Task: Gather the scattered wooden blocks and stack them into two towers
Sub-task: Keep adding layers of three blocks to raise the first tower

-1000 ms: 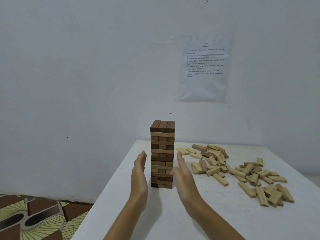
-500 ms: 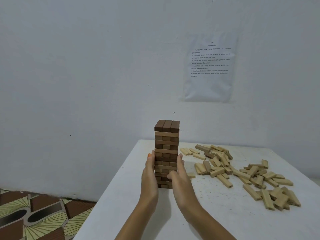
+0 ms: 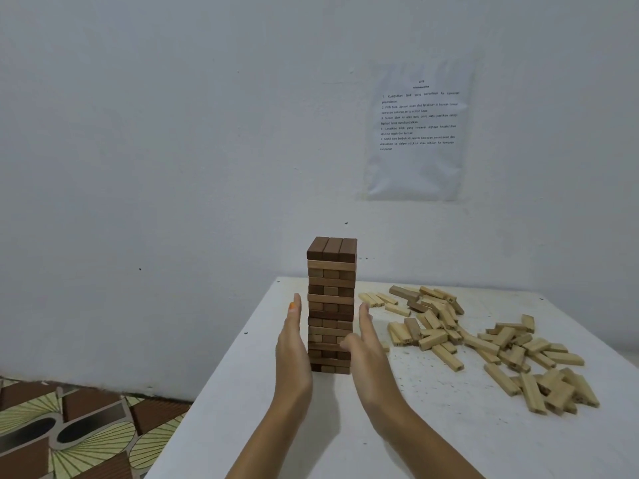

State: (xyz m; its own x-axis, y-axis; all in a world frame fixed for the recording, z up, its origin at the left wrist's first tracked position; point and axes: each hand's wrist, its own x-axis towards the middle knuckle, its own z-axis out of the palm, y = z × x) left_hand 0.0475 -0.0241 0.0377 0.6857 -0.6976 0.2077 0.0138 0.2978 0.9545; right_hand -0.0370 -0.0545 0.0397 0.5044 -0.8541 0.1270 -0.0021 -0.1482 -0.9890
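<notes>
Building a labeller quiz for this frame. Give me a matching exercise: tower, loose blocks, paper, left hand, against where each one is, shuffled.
Things
1. tower
2. loose blocks
3. paper
4. left hand

Places
a. scattered over the right part of the table
b. stuck on the wall
c. flat, fingers straight, at the tower's left side
d. upright near the table's left edge

Pairs: 1-d; 2-a; 3-b; 4-c
</notes>
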